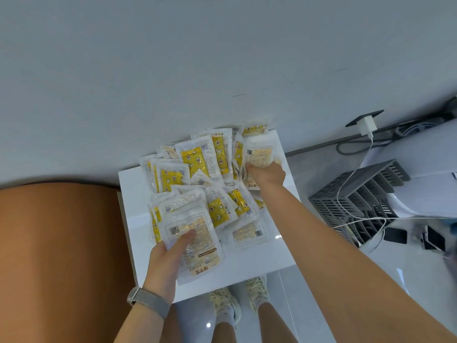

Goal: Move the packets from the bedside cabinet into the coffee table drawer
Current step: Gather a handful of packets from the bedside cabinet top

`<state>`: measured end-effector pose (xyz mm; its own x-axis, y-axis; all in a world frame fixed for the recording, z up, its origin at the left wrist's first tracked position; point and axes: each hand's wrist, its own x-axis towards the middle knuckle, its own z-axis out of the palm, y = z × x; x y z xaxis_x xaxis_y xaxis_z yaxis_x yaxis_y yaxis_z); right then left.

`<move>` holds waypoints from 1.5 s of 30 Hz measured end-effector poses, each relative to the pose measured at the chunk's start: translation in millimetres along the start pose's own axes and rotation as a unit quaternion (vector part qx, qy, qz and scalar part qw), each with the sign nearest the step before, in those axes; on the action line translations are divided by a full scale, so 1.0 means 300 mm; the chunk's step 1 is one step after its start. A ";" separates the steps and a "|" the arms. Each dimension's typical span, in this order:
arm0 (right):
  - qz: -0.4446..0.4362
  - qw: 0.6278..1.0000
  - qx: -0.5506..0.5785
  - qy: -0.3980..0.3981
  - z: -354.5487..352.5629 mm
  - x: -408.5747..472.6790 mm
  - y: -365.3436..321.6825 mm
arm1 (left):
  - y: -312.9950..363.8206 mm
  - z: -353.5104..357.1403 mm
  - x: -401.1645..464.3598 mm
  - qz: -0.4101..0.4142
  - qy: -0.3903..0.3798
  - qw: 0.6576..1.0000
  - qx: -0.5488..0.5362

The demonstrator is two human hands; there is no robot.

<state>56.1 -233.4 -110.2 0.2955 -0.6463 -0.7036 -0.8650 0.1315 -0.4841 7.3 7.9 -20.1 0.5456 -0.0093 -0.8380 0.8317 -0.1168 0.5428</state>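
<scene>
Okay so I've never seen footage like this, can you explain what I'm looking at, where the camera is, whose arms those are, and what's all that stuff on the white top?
There is no machine here. This is one picture from a wide-angle camera worn on a person's head, looking down, so the two bare arms and the feet in pale shoes are the wearer's own.

The glossy white cabinet top stands against a grey wall, beside a tan-brown padded surface. A heap of clear plastic packets with yellow patterned inserts lies on it.

The left hand, with a grey woven watch band at its wrist, grips a stack of packets near the front edge, thumb on top. The right hand reaches further back and grips a packet showing its printed back.

On the floor to the right are a dark grey slotted rack and white charger cables.
</scene>
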 end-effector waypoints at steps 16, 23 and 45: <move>-0.027 0.953 0.302 -0.009 -0.165 -0.091 0.036 | 0.031 -0.013 0.004 0.021 -0.015 1.000 -0.002; -0.117 0.920 0.361 -0.101 -0.376 -0.385 0.077 | 0.115 -0.034 -0.148 0.067 -0.026 0.996 -0.059; -0.236 0.831 0.036 -0.502 -0.418 -1.628 -0.106 | -0.124 -0.617 -1.266 0.213 0.274 0.875 -0.339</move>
<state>-111.5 -16.3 314.0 0.8153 0.3106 -0.4887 -0.5415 0.1100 -0.8335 -212.0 199.5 288.2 0.6342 0.5899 -0.4998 0.3096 0.3987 0.8633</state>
